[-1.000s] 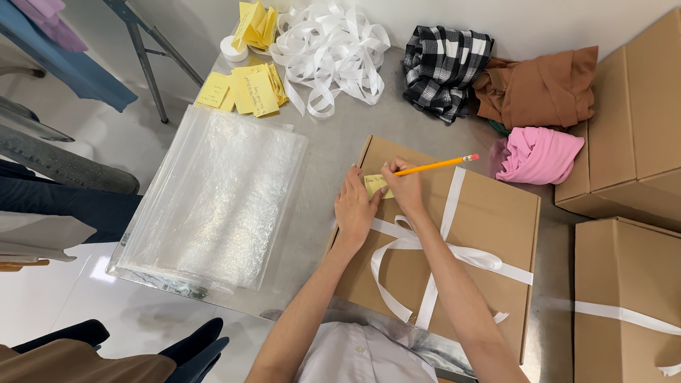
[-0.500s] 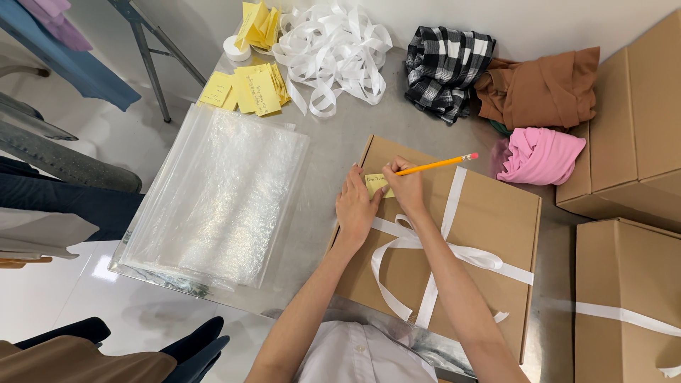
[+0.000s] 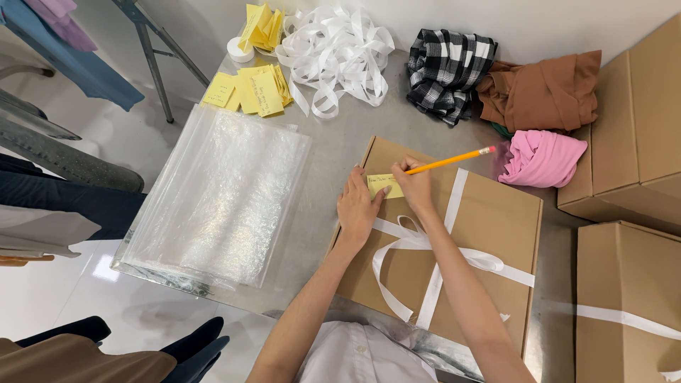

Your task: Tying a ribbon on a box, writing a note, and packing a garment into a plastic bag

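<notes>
— Where is the note?
— The note (image 3: pixel 385 186) lies on the box's (image 3: pixel 489 234) far-left corner, left hand (image 3: pixel 358 211) flat on it.
— The right hand (image 3: pixel 415 188)?
— Clamped on a pencil (image 3: pixel 450 161), tip at the note.

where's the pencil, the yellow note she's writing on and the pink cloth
pencil (image 3: pixel 454 160), head view, middle of its yellow shaft
yellow note (image 3: pixel 384 186), head view, bare middle of the paper
pink cloth (image 3: pixel 543 157), head view, centre of the folded bundle
</notes>
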